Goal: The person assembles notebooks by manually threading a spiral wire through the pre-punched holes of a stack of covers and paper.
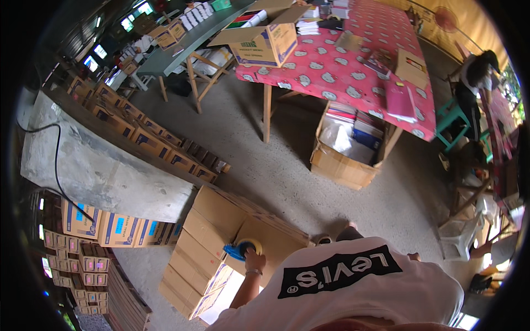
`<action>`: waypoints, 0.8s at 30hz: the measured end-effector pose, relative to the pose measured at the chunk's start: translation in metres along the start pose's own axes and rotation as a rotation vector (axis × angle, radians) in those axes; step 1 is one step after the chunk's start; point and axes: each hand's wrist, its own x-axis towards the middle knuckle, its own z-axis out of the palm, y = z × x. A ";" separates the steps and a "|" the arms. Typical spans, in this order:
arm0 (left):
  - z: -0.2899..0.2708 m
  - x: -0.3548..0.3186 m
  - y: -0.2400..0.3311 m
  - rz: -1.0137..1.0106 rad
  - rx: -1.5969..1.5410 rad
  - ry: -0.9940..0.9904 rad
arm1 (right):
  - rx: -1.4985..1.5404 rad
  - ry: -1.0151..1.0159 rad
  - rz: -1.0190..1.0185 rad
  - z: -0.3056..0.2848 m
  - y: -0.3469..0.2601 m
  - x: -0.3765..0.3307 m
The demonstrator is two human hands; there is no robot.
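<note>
Because the left hand [255,261] is curled firmly around the blue tape dispenser [234,252], just past six o'clock in the view, care over the brown cartons [214,218] beneath matters most. These sit packed together toward seven o'clock, and the dispenser with its yellow roll [252,244] is over or against their tops; whether any tape sticks to the board I cannot tell. As for the right hand [414,257], only a scrap of skin shows past the white shirt [359,298] at four o'clock, so whether it is spread, pressed together or pinching something cannot be told.

To lay tape well here, I would judge, the flaps should meet edge to edge first, with the free hand pressing them level. The dispenser should travel straight along the seam, tilted so the roll stays in firm contact, pulling at an even pace to avoid wrinkles. A little tape ought to run down each end before the cutter bites, and a palm rubbed along the strip would seat it. Fingers should stay clear of the cutting edge. With the grey slab [118,182] close by at nine o'clock, the elbow may want watching.
</note>
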 end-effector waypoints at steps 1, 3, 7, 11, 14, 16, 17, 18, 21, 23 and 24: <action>0.012 0.009 -0.001 0.005 -0.008 -0.056 | -0.064 -0.007 -0.031 0.005 0.010 0.041; 0.021 0.027 0.008 -0.049 -0.019 -0.095 | -0.257 -0.001 -0.216 0.014 -0.045 0.109; 0.004 -0.002 0.007 -0.310 -0.010 -0.034 | -0.439 -0.235 -0.533 0.021 -0.263 0.128; 0.054 0.035 0.021 -0.279 -0.038 -0.011 | -0.554 0.023 -1.120 0.040 -0.479 0.186; -0.009 0.032 0.051 -0.413 -0.123 0.050 | -0.744 -0.162 -1.250 0.059 -0.642 0.046; -0.020 0.063 0.072 -0.408 -0.169 0.121 | -0.758 -0.152 -1.447 0.074 -0.724 0.011; -0.032 0.061 0.082 -0.467 -0.296 0.135 | -0.655 -0.313 -1.404 0.083 -0.752 -0.042; -0.063 0.078 0.117 -0.462 -0.437 0.138 | -0.587 -0.278 -1.395 0.093 -0.779 -0.056; -0.105 0.123 0.148 -0.384 -0.600 0.218 | -0.688 -0.363 -1.479 0.133 -0.842 -0.137; -0.123 0.176 0.153 -0.291 -0.540 0.199 | -0.717 -0.389 -1.575 0.169 -0.874 -0.162; -0.130 0.208 0.150 -0.207 -0.549 0.195 | -0.740 -0.429 -1.533 0.188 -0.890 -0.168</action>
